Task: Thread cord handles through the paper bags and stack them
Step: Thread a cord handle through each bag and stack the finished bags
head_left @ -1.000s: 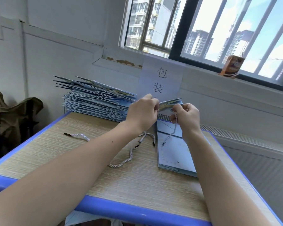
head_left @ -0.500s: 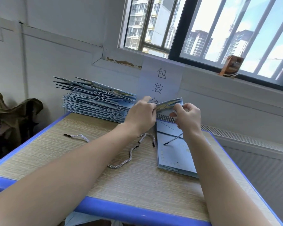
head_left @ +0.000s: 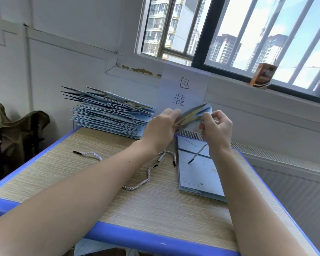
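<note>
A flat light-blue paper bag (head_left: 197,174) lies at the table's right side, its top edge lifted up off the table. My left hand (head_left: 160,129) pinches that raised edge from the left. My right hand (head_left: 217,127) pinches a white twisted cord (head_left: 199,153) at the same edge; the cord's black-tipped end hangs down over the bag's face. A tall stack of blue bags (head_left: 109,112) with cords in them sits at the back left. Loose cords (head_left: 148,174) lie on the table between my arms, and one more cord (head_left: 89,155) lies further left.
The table (head_left: 100,182) has a wood-grain top and a blue rim. A paper sign (head_left: 182,91) hangs on the wall behind my hands. A small carton (head_left: 261,75) stands on the windowsill. A green cloth-covered chair (head_left: 13,130) is at the left, a radiator (head_left: 284,172) at the right.
My right hand has drawn the cord up, so its hanging end swung and sits higher on the bag. The bag's lifted edge has risen a little and both hands have shifted slightly.
</note>
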`<state>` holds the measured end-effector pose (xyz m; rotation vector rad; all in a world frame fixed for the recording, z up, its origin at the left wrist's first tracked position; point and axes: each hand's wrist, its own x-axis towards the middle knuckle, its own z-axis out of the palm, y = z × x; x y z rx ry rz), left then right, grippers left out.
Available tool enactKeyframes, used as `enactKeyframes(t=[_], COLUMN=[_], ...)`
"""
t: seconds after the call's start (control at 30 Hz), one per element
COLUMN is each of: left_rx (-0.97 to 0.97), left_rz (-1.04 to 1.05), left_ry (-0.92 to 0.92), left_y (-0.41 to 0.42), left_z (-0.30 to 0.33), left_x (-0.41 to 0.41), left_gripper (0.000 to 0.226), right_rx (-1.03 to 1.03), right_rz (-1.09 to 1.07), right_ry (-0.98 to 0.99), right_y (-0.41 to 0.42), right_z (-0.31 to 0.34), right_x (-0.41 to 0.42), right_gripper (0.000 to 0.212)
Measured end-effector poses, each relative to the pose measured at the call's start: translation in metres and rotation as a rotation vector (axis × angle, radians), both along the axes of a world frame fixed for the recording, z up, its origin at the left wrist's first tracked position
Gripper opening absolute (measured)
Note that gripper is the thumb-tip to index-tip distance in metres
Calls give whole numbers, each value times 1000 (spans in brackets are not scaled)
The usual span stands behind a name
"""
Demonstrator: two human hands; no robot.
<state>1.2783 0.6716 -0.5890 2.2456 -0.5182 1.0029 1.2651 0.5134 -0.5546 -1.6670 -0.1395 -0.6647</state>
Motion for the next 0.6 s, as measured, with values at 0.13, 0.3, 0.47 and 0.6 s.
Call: enactKeyframes(t=[0.13,0.3,0.47,0.6], left_rx=[-23,-83,-350,-423], left_rz=[36,50,-71,-75], left_ry=[100,182,89,66], left_y=[-1,2,-4,-6], left_z=[-3,1,12,14], left_x=[4,4,-1,-4], left_gripper=[39,8,13,16], right_rx=[10,-18,-159,-559], right_rz=[110,307,315,151], right_ry=[-11,23,113,284], right_y=[3,3,1,-2], right_z=[3,2,-6,-17], right_x=[-5,-6,5,13], right_gripper=[12,21,30,8])
